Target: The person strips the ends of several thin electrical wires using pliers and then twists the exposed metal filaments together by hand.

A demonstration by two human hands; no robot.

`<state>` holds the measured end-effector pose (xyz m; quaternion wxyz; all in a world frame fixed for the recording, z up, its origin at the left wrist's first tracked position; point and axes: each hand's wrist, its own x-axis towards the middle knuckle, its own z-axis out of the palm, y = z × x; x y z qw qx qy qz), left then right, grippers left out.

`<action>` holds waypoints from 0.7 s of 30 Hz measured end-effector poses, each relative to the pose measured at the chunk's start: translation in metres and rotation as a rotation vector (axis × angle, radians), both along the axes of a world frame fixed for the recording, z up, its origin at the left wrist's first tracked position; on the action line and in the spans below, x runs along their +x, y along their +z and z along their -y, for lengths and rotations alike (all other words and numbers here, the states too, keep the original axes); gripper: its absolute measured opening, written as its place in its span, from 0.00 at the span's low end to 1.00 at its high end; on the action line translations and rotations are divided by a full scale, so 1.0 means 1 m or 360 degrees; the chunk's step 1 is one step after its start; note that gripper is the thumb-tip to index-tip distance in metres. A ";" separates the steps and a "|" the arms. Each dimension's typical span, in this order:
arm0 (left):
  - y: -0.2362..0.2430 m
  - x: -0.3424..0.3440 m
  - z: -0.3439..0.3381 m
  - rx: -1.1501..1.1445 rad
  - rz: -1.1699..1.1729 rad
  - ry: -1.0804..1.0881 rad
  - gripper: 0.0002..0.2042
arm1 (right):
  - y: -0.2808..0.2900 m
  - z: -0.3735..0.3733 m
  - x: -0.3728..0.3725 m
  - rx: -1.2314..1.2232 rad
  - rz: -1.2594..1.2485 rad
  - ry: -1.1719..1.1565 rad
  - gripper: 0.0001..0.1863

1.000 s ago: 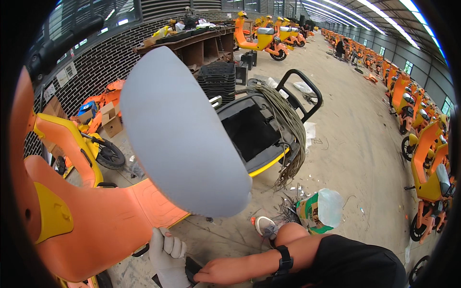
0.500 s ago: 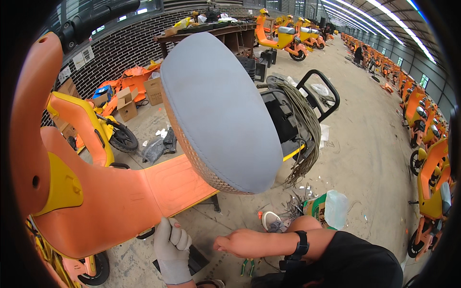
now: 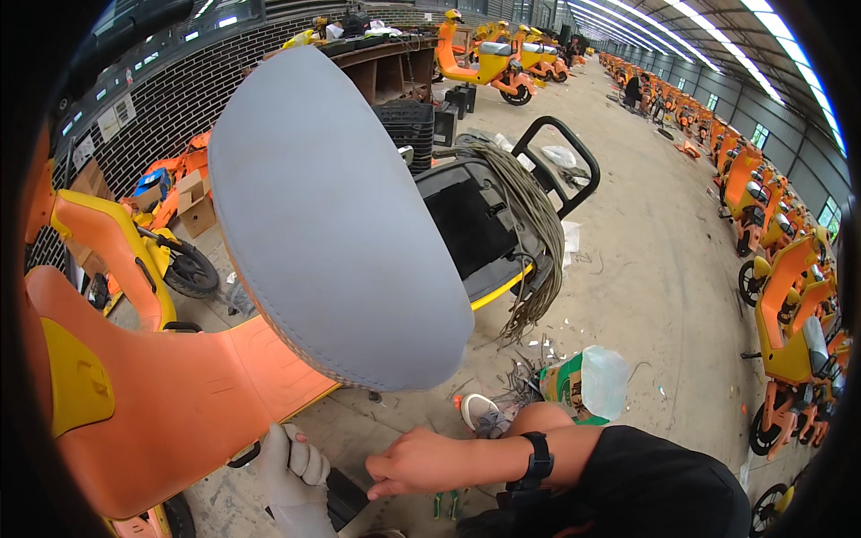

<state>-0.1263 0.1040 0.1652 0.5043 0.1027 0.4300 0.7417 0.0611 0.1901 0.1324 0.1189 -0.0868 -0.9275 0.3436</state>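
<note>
My left hand [image 3: 296, 471], in a pale knitted glove, is closed beside the lower edge of an orange scooter body [image 3: 152, 394]. Whatever its curled fingers hold is hidden. Bare and wearing a black wristband, my right hand [image 3: 414, 462] hovers just to its right, fingers bent toward the glove; anything in them is too small to make out. The scooter's grey padded seat [image 3: 332, 224] is tilted up above both hands. Behind it lies the open black seat compartment [image 3: 471, 224], with a bundle of greenish cords [image 3: 538, 211] draped over its rear.
Green-handled pliers [image 3: 446, 505] and a dark flat piece [image 3: 345, 498] lie on the floor near my hands. A green box with clear plastic [image 3: 603, 381] stands right of my knee. Another orange-yellow scooter [image 3: 117, 238] is at left; scooter rows [image 3: 798, 332] line the right.
The view has shifted, so the seat and scooter appear farther left and more of the compartment shows. My hands stay close together; the fingers of my right hand have changed their bend slightly.
</note>
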 end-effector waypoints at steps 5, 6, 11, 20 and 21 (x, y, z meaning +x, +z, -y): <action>0.002 0.005 -0.008 0.0013 -0.0036 -0.0049 0.16 | 0.000 -0.004 0.003 0.0081 0.0138 0.0110 0.18; 0.001 0.005 -0.009 0.0035 -0.0004 -0.0095 0.17 | -0.002 -0.006 0.004 0.0086 0.0115 0.0091 0.18; 0.002 0.009 -0.011 -0.0039 -0.0146 -0.0195 0.18 | -0.021 -0.022 0.010 0.0113 0.0107 -0.0018 0.14; 0.015 0.022 -0.007 -0.0439 -0.0768 -0.0694 0.14 | -0.001 -0.016 0.010 -0.0236 -0.0137 -0.0288 0.21; 0.014 0.024 -0.007 -0.0471 -0.0840 -0.0721 0.14 | -0.001 -0.013 0.008 -0.0343 -0.0171 -0.0286 0.22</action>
